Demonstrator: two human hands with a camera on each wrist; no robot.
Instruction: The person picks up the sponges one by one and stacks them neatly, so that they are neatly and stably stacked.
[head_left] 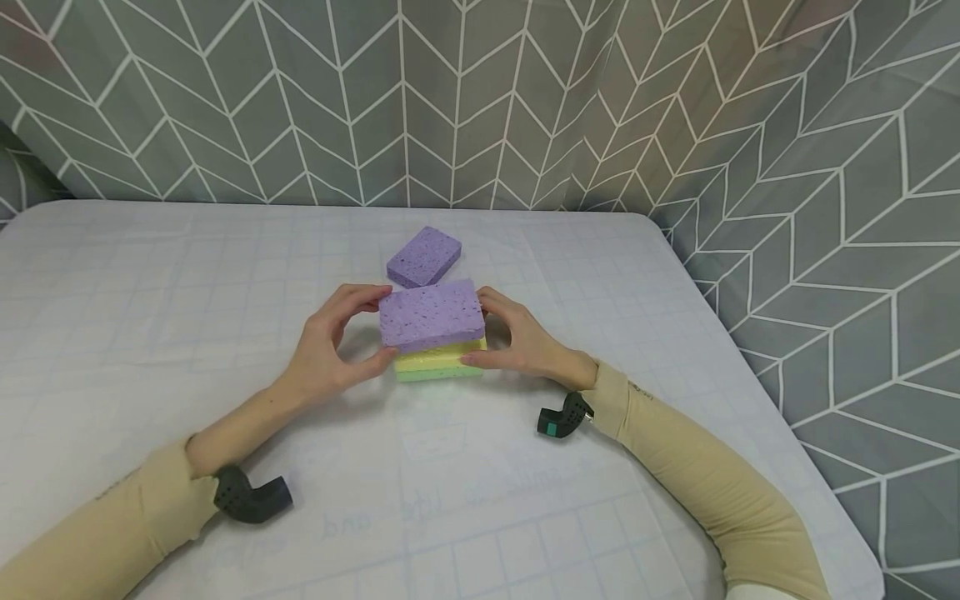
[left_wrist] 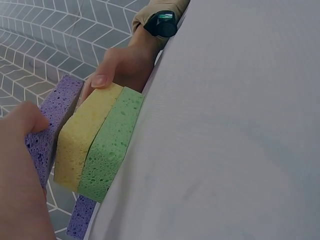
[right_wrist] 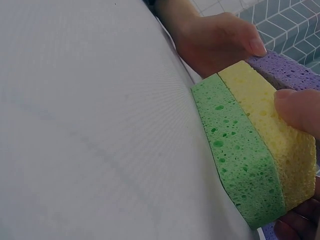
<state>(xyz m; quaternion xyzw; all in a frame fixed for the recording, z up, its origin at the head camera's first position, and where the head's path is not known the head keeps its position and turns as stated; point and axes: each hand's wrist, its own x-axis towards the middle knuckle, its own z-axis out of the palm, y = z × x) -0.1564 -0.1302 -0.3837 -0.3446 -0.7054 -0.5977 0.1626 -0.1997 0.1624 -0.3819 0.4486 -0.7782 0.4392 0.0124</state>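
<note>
You get soft, even light in the head view, with faint shadows on the counter (head_left: pixel 187 333) and a warmer patch on the curtain (head_left: pixel 678 108). Your wrist views are dimmer and greyer, though the green sponge (right_wrist: pixel 235 150) looks sharp.

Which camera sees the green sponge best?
The right wrist view: the green sponge looks biggest there, with its holes plain to see. The left wrist view shows it smaller, and the head view shows just a thin strip below the yellow sponge.

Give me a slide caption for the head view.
Left hand holds a purple sponge over a yellow sponge gripped by the right hand, green sponge beneath, a second purple sponge behind.
</note>
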